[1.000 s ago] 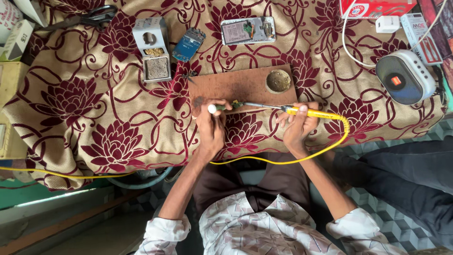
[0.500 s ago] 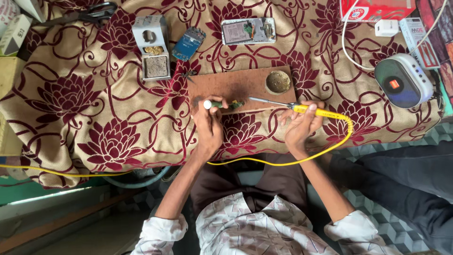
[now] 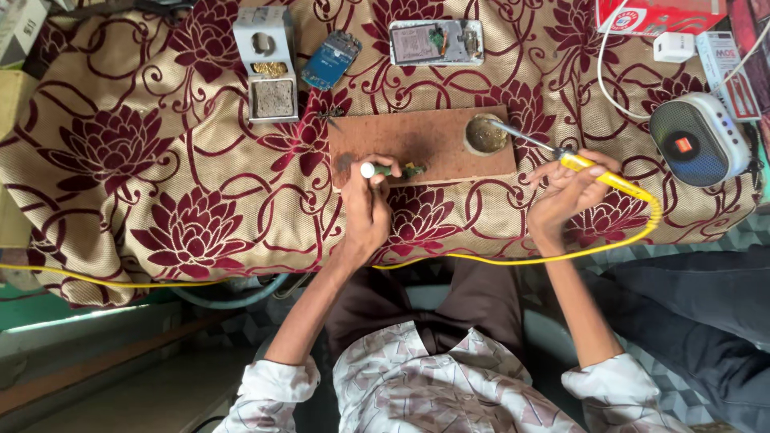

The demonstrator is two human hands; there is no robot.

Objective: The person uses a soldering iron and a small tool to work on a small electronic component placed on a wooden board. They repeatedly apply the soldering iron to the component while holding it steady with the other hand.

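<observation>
Looking down, we see a big cream cloth (image 3: 160, 160) with dark red flowers filling the upper half of the frame. At its middle lies a brown wooden board (image 3: 417, 136). In the board's upper right corner sits a small round tin (image 3: 486, 135) with dull paste in it.

Our left hand (image 3: 366, 210) rests at the board's lower edge, just left of centre. Its fingers are pressed together, pinching a small green part (image 3: 399, 170) with a white round end against the wood.

Our right hand (image 3: 565, 191) sits right of the board. It is curled shut around the yellow handle of a soldering iron (image 3: 573, 162). The metal tip points up and left and reaches the rim of the tin. A yellow cord (image 3: 513, 258) runs from the handle, loops down past the wrist and trails left along the cloth's lower edge.

At the right edge lies a grey oval speaker (image 3: 696, 143) with a dark face. Above it are a white charger plug (image 3: 672, 46) and a red box (image 3: 658, 14).

Along the top we see an opened phone (image 3: 437, 42) at centre, a small blue circuit board (image 3: 330, 59) to its left, and further left a grey iron stand (image 3: 268, 62) with a sponge tray.
</observation>
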